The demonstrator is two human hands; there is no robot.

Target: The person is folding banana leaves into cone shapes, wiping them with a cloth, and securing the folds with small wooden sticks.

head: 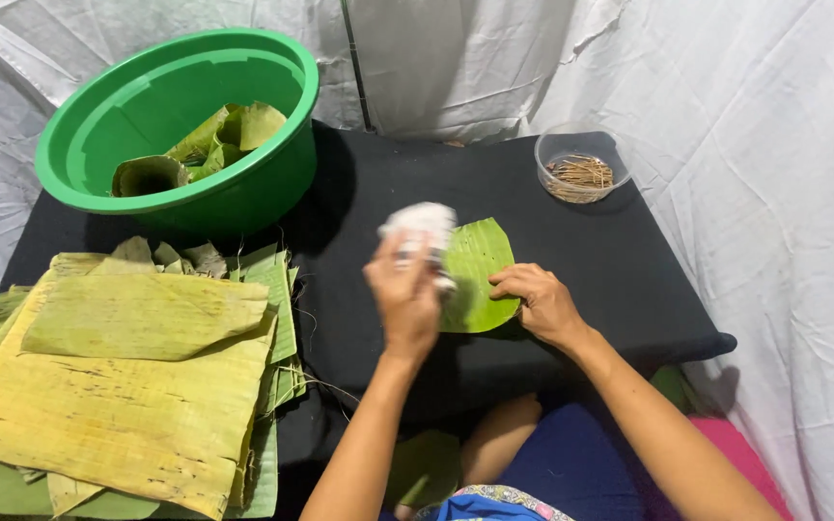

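Head cam: left hand [404, 294] raised w/ cloth [420, 221]

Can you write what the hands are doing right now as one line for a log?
left hand: holds white cloth over leaf piece | right hand: presses leaf piece on black table | nearby: green basin, leaf stack, clear bowl of sticks

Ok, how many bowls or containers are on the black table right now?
2. A big green basin stands at the back left, with leaf pieces inside. A small clear bowl of thin sticks sits at the back right. None looks hidden.
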